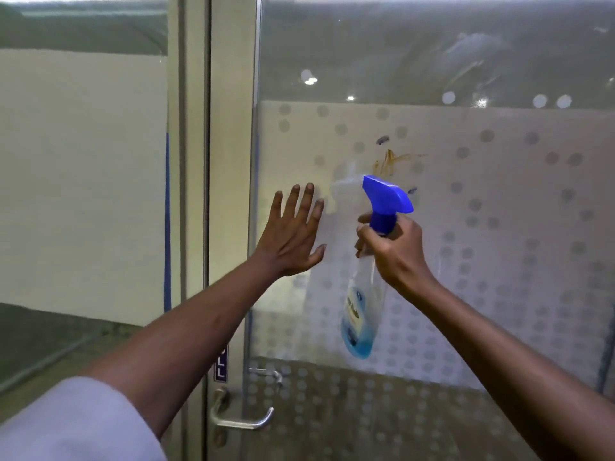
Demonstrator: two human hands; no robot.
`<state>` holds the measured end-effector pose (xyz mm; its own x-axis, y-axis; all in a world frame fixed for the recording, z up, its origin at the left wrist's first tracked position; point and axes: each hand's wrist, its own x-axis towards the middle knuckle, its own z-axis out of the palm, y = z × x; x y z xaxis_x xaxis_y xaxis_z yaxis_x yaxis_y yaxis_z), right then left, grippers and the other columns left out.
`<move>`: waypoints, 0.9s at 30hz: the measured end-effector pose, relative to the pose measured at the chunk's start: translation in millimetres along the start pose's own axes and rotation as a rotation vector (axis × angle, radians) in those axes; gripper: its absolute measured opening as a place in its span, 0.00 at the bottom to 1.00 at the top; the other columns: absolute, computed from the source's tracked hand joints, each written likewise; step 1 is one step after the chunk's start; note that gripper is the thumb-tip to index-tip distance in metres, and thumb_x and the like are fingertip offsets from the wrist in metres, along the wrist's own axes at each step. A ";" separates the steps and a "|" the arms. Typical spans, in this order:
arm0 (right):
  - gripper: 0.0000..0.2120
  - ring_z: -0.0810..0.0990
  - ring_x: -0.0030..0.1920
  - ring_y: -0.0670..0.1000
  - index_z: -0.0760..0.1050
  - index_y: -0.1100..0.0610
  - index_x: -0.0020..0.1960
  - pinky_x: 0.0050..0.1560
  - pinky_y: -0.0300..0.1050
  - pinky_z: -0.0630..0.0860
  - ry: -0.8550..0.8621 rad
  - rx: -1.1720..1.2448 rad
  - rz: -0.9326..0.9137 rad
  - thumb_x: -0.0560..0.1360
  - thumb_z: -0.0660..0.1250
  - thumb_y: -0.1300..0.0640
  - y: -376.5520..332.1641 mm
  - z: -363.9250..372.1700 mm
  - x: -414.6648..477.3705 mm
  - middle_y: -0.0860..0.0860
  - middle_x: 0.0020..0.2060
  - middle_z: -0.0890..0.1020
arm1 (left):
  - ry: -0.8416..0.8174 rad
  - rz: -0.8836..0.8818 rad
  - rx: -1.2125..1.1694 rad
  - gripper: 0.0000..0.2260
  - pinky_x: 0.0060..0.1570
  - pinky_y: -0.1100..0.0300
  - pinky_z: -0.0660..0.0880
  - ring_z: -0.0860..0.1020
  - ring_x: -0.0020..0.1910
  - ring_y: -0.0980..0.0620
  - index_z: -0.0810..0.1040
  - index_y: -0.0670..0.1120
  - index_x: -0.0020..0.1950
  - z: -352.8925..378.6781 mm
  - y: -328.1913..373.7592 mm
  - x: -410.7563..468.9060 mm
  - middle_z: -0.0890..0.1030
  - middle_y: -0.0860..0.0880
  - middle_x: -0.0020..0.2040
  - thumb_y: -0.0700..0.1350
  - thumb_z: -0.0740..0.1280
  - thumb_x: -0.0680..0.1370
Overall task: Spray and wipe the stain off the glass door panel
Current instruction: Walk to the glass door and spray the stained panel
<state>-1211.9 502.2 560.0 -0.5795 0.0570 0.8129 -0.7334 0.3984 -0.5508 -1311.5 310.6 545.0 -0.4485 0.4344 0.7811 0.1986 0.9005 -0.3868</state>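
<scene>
A brownish smear, the stain, marks the frosted, dotted band of the glass door panel. My right hand grips the neck of a clear spray bottle with a blue trigger head and blue liquid at its bottom. The nozzle points at the glass just below and left of the stain, and a faint mist shows there. My left hand lies flat on the glass with fingers spread, left of the bottle. No cloth is in view.
The door's metal frame runs vertically left of the panel, with a silver lever handle low down. A fixed glass pane lies further left. Streaks and light reflections show on the upper glass.
</scene>
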 end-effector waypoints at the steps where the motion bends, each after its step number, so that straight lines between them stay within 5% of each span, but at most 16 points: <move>1: 0.07 0.82 0.33 0.60 0.77 0.62 0.42 0.40 0.64 0.81 -0.027 -0.014 -0.019 0.70 0.67 0.57 3.3 5.4 -3.5 0.61 0.32 0.81 | -0.021 -0.013 0.015 0.38 0.73 0.32 0.55 0.56 0.76 0.31 0.55 0.40 0.77 0.0 -2.7 -9.0 0.55 0.33 0.78 0.63 0.56 0.75; 5: 0.15 0.81 0.35 0.64 0.76 0.67 0.38 0.41 0.64 0.79 -0.081 -0.094 -0.001 0.71 0.67 0.53 17.7 28.4 -20.7 0.64 0.32 0.81 | -0.128 -0.041 0.072 0.36 0.71 0.33 0.57 0.60 0.75 0.31 0.61 0.40 0.76 -2.3 -10.4 -49.5 0.59 0.33 0.77 0.62 0.57 0.75; 13: 0.14 0.80 0.34 0.64 0.76 0.68 0.38 0.41 0.64 0.78 -0.234 0.040 0.084 0.74 0.70 0.57 4.0 96.4 -72.6 0.65 0.31 0.81 | -0.341 -0.096 0.049 0.27 0.64 0.39 0.69 0.74 0.62 0.36 0.71 0.39 0.67 -31.8 -29.3 -169.6 0.74 0.36 0.67 0.55 0.62 0.73; 23: 0.17 0.78 0.31 0.61 0.74 0.65 0.34 0.35 0.55 0.75 -0.444 0.150 0.030 0.74 0.70 0.53 -137.0 198.9 -162.2 0.61 0.28 0.79 | -0.562 -0.346 0.219 0.32 0.62 0.38 0.70 0.73 0.63 0.35 0.65 0.41 0.71 -164.0 -101.2 -335.9 0.68 0.36 0.73 0.56 0.63 0.71; 27: 0.19 0.70 0.26 0.52 0.68 0.57 0.29 0.32 0.46 0.67 -0.578 0.238 0.046 0.74 0.69 0.51 -210.5 244.3 -213.3 0.51 0.23 0.71 | -0.609 -0.456 0.289 0.30 0.63 0.37 0.68 0.73 0.63 0.36 0.67 0.42 0.69 -239.6 -129.4 -418.3 0.69 0.36 0.72 0.55 0.63 0.70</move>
<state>-1020.7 182.5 456.4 -0.6620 -0.4619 0.5903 -0.7237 0.1887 -0.6639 -940.8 16.8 385.8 -0.8428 -0.1353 0.5210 -0.3136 0.9101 -0.2710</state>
